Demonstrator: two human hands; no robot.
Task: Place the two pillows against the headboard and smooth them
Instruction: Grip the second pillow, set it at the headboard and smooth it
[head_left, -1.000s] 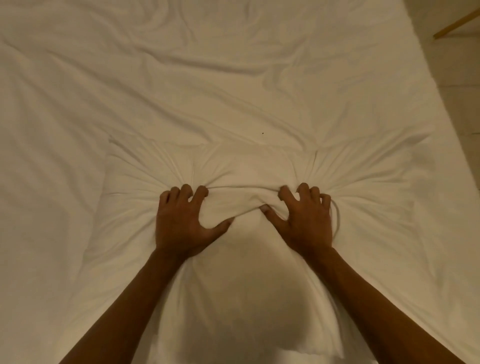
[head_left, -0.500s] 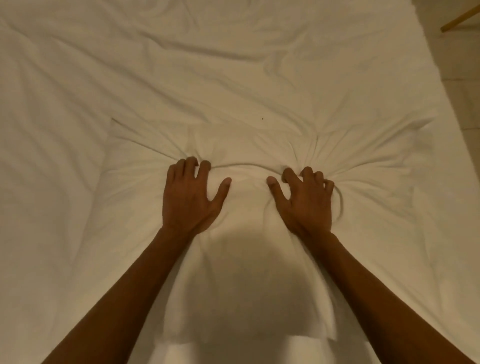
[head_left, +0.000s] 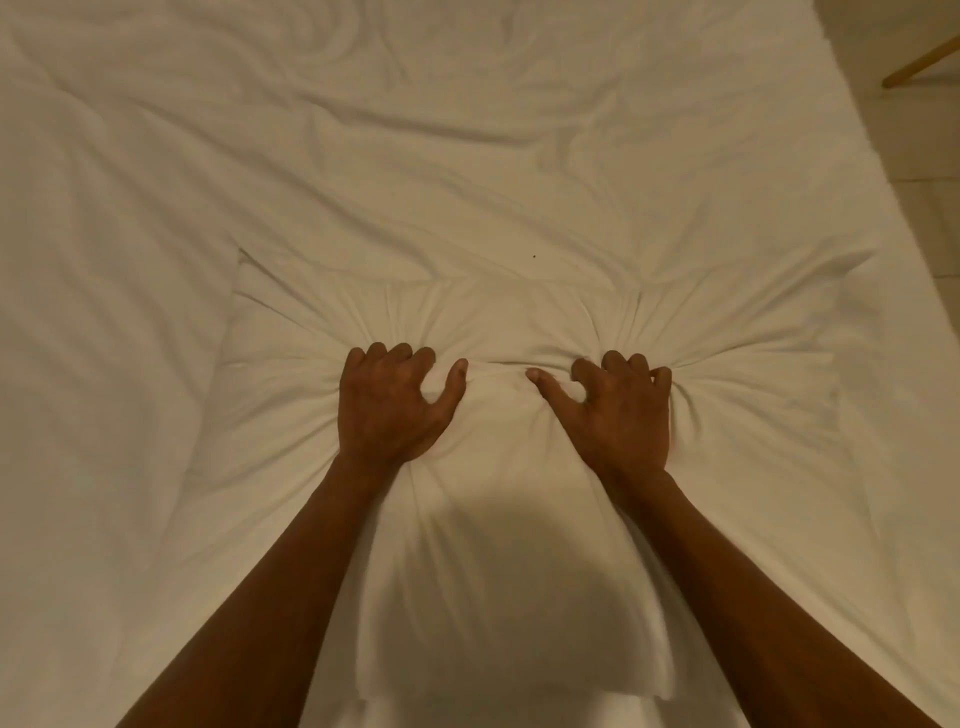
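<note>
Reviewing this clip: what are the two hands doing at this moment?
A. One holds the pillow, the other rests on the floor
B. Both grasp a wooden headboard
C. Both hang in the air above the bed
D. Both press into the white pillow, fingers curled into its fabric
D: the left hand and right hand both sit on the white pillow, fabric creases radiating from their curled fingers.

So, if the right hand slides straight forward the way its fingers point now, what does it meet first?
The right hand would first run into the bunched folds of the soft white pillow just past its fingertips. Beyond the pillow's far edge lies only the wrinkled white bed sheet, though depth is hard to judge.
</note>
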